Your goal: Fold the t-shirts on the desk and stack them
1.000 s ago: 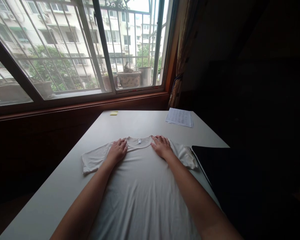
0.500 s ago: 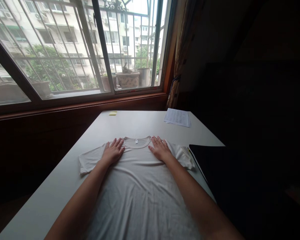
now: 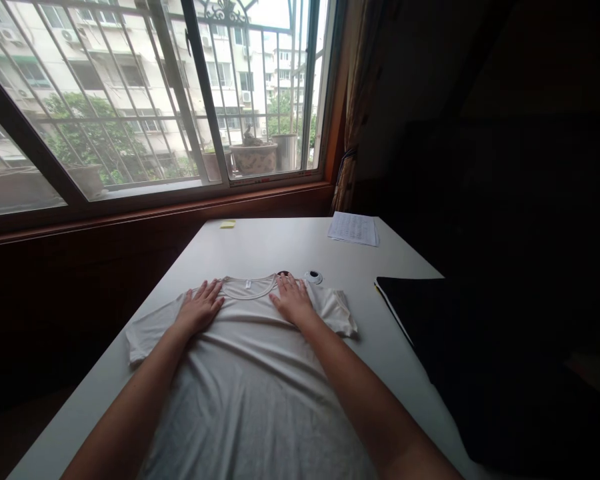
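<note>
A white short-sleeved T-shirt (image 3: pixel 250 360) lies spread on the white table (image 3: pixel 275 247), its neckline and small label at the far end. Flat on the shirt's left shoulder area, beside the collar, rests my left hand (image 3: pixel 199 308) with fingers stretched out. My right hand (image 3: pixel 292 300) presses flat on the other shoulder, just right of the collar, fingers extended. Soft wrinkles run down the body of the shirt. Its lower end runs out of view at the bottom, between my forearms.
Just past the right shoulder sits a small round white-and-black fitting (image 3: pixel 313 277) on the tabletop, with a brown round one (image 3: pixel 283 273) partly covered. Papers (image 3: pixel 353 229) and a yellow sticky note (image 3: pixel 228 224) lie at the far edge. Dark cloth (image 3: pixel 420 313) covers the right side.
Both hands have slid left across the table, taking the T-shirt with them. The round fittings beyond the right shoulder have come into view.
</note>
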The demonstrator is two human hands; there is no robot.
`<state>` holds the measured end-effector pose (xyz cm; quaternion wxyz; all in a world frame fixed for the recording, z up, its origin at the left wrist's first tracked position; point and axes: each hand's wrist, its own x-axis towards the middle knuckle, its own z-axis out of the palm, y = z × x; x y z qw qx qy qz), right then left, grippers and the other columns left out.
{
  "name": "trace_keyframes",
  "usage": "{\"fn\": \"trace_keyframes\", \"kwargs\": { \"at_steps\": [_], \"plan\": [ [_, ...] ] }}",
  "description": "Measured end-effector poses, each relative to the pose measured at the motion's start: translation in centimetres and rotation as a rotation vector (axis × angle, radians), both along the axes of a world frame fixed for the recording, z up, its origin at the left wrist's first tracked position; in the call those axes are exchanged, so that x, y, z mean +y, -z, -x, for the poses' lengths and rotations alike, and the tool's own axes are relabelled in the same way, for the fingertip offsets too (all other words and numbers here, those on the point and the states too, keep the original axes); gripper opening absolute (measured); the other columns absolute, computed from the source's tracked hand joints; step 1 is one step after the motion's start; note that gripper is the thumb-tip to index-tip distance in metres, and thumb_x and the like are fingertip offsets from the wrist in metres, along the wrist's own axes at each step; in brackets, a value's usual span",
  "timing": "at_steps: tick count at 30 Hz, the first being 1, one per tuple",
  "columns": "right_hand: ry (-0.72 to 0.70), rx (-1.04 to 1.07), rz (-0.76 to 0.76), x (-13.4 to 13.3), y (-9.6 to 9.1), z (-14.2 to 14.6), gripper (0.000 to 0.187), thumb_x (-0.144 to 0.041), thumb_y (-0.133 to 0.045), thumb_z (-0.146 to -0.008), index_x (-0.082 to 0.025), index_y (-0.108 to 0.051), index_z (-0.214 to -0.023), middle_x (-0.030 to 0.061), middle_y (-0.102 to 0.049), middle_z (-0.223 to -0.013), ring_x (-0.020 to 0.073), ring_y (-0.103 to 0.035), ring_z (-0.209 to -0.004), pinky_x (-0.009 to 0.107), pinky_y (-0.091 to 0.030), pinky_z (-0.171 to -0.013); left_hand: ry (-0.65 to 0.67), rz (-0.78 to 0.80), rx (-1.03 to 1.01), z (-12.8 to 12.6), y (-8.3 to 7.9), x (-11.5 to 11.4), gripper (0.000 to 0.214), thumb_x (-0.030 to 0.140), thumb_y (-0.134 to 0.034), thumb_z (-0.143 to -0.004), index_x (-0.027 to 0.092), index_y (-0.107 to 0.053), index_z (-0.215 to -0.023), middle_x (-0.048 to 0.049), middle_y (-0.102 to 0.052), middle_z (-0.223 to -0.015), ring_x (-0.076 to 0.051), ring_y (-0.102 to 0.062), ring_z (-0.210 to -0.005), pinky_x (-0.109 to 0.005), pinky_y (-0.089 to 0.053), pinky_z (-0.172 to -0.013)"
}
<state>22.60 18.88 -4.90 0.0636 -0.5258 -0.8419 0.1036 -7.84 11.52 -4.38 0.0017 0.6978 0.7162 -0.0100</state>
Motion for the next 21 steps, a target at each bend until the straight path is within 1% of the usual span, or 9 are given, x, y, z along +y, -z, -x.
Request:
{"fn": "trace_keyframes", "kwargs": {
  "at_steps": [6,11,14,16,19,21],
  "plan": [
    [-0.025,0.025,-0.011,-0.4,-0.3,0.4,0.078,-0.058,-0.022,-0.102,-0.012,-0.019,-0.164,0.0095,-0.008,-0.172,0.026,-0.003,-0.158,0.051,0.004,-0.125,-0.01,0.013,0.016,0.3,-0.3,-0.4,0.061,0.051,-0.019,-0.106,0.031,-0.015,-0.164,-0.0006,-0.014,-0.171,-0.028,-0.009,-0.158,-0.061,-0.019,-0.121],
    [-0.039,0.01,0.002,0.2,-0.1,0.3,0.078,-0.061,-0.022,-0.101,-0.015,-0.021,-0.164,0.0064,-0.008,-0.172,0.0244,-0.003,-0.158,0.049,0.003,-0.126,-0.015,0.015,0.012,0.4,0.0,-0.2,0.062,0.052,-0.017,-0.106,0.03,-0.013,-0.164,-0.0008,-0.012,-0.171,-0.028,-0.008,-0.159,-0.062,-0.017,-0.121],
    [-0.042,-0.005,-0.009,0.9,0.1,-0.4,0.077,-0.061,-0.023,-0.101,-0.017,-0.02,-0.165,0.005,-0.009,-0.172,0.0235,-0.003,-0.158,0.049,0.002,-0.126,-0.022,0.013,0.001,0.3,0.4,0.1,0.063,0.052,-0.018,-0.105,0.03,-0.013,-0.164,-0.001,-0.012,-0.172,-0.029,-0.008,-0.158,-0.063,-0.017,-0.121],
    [-0.035,-0.011,-0.032,1.4,0.4,-1.0,0.077,-0.061,-0.022,-0.101,-0.016,-0.021,-0.164,0.0052,-0.01,-0.172,0.0234,-0.004,-0.158,0.049,0.002,-0.126,-0.019,0.013,-0.011,0.1,0.5,0.4,0.063,0.053,-0.018,-0.105,0.03,-0.014,-0.164,-0.0002,-0.012,-0.172,-0.029,-0.008,-0.158,-0.063,-0.016,-0.122],
    [-0.006,-0.033,-0.051,1.8,0.8,-2.0,0.077,-0.062,-0.022,-0.102,-0.016,-0.023,-0.164,0.0054,-0.01,-0.172,0.0228,-0.004,-0.158,0.047,0.001,-0.126,0.01,0.012,-0.032,-0.5,0.7,0.9,0.065,0.054,-0.019,-0.105,0.029,-0.015,-0.164,0.0003,-0.011,-0.172,-0.029,-0.008,-0.158,-0.062,-0.013,-0.123],
    [0.022,-0.059,-0.046,2.0,1.0,-2.5,0.078,-0.062,-0.022,-0.102,-0.016,-0.022,-0.164,0.0058,-0.01,-0.172,0.0224,-0.004,-0.158,0.046,0.0,-0.126,0.039,0.009,-0.045,-0.9,0.7,1.4,0.065,0.055,-0.02,-0.105,0.029,-0.016,-0.164,-0.0004,-0.011,-0.172,-0.029,-0.008,-0.158,-0.062,-0.013,-0.123]
  ]
}}
